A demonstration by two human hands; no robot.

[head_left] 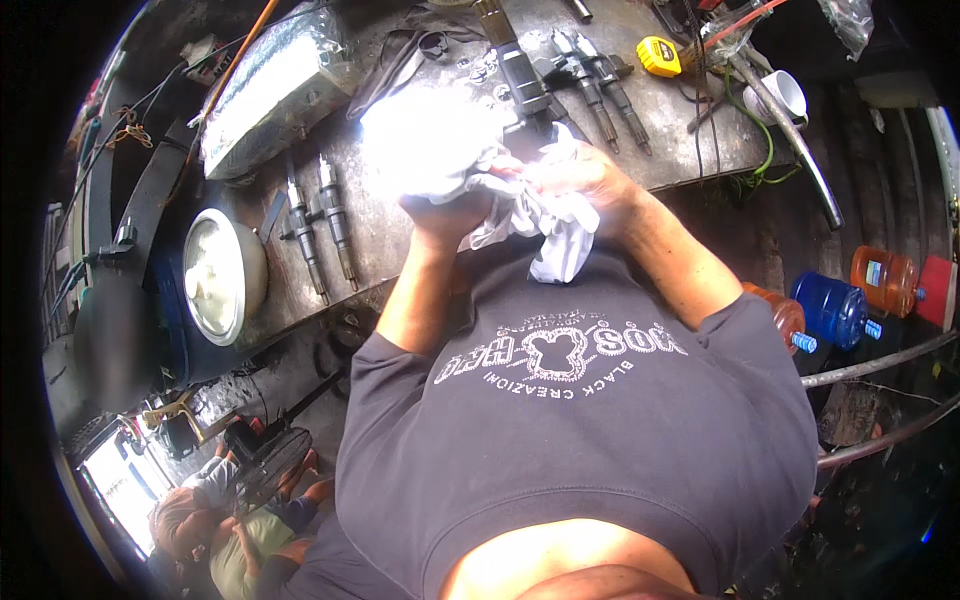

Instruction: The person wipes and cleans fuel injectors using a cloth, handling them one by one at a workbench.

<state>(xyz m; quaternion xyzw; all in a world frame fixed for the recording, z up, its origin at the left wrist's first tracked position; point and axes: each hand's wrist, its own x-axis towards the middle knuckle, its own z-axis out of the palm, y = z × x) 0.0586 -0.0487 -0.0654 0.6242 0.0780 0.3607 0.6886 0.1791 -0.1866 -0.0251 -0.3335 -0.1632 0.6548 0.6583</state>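
In the head view, my left hand [450, 212] and my right hand [590, 178] are both closed on a bunched white cloth [560, 240], which hangs over my dark shirt. Glare washes out the cloth's upper part, so anything inside it is hidden. Just beyond my hands, a dark metal injector-like part [515, 65] lies on the worn metal bench [700, 130]. Two similar injectors [605, 90] lie to its right, and two more [330, 215] lie to the left of my hands.
A plastic-wrapped block [280, 90], a pale lidded round container [225, 275], a yellow tape measure [658, 56], a white cup [775, 98] and a metal pipe [810, 180] surround me. Water jugs [825, 305] stand at right. Other people [245, 545] sit at lower left.
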